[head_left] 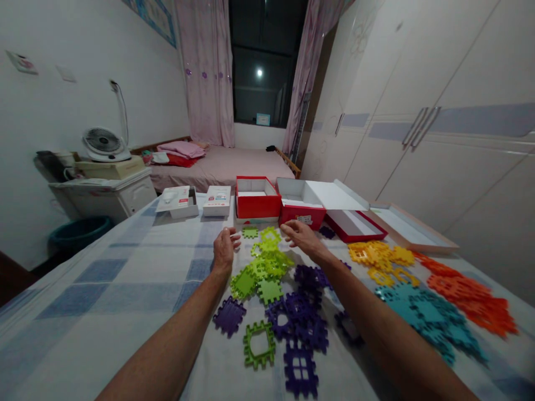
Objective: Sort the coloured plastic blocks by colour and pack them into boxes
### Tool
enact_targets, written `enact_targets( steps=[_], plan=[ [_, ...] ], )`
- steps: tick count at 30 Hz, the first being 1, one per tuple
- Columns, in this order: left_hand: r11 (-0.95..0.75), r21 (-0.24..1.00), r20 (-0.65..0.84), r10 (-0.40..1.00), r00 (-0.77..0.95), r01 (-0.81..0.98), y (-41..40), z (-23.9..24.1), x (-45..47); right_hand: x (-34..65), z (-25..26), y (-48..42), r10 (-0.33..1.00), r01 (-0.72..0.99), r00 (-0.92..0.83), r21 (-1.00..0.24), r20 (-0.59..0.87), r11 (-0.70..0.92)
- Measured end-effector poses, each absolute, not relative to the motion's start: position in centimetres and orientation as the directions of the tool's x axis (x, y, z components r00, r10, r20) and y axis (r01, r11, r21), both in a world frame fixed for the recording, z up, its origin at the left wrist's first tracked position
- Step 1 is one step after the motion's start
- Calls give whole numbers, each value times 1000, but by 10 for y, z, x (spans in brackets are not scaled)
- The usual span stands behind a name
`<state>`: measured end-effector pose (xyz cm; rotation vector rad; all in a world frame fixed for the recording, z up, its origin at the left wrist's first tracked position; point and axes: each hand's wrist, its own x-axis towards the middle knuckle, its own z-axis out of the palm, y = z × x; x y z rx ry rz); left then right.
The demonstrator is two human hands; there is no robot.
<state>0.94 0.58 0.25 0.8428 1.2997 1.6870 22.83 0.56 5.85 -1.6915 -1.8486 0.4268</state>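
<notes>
My left hand [224, 247] hovers over the checked cloth [125, 278], fingers loosely curled, holding nothing I can see. My right hand [301, 234] reaches forward with fingers stretched out, palm down. Both hands flank a pile of green square puzzle tiles [267, 262]. Purple tiles [301, 312] lie nearer me, between my forearms. A lone green tile [249, 232] lies just beyond the hands, in front of a red box [257, 205].
Yellow tiles [378, 256], teal tiles [426, 317] and orange tiles [468, 292] lie at right. Open red boxes [301, 214], a lid [351, 224], a tray [412, 228] and two white boxes [217, 201] line the far edge. A bed, fan and wardrobe stand behind.
</notes>
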Motion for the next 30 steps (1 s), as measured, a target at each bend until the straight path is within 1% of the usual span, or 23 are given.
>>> enact_targets(
  steps=[2,4,6,8,11,13,19,24,30],
  plan=[
    [-137,970,38,899,-436,-199,7,1,9,235,61,13,971,880,24,-467,236,92],
    [-141,975,53,899,-435,-173,8,-1,9,254,61,19,962,935,118,-354,245,-25],
    [-147,978,69,897,-436,-147,8,-1,9,277,56,25,956,946,205,-294,212,-138],
    [-154,978,78,898,-434,-143,8,-2,9,296,49,29,955,950,250,-228,158,-211],
    [-156,976,78,902,-425,-152,8,-2,10,309,39,29,962,958,259,-153,83,-244],
    [-157,976,82,904,-419,-149,8,-2,10,311,36,26,968,965,245,-113,63,-237],
    [-146,977,66,903,-424,-158,8,-1,10,311,41,20,984,984,173,-55,35,-171],
    [-152,975,69,904,-422,-164,7,-2,10,316,41,29,961,965,263,-27,91,-261],
    [-167,976,95,905,-416,-139,9,-6,9,321,42,39,950,950,310,-54,40,-307]
  ],
)
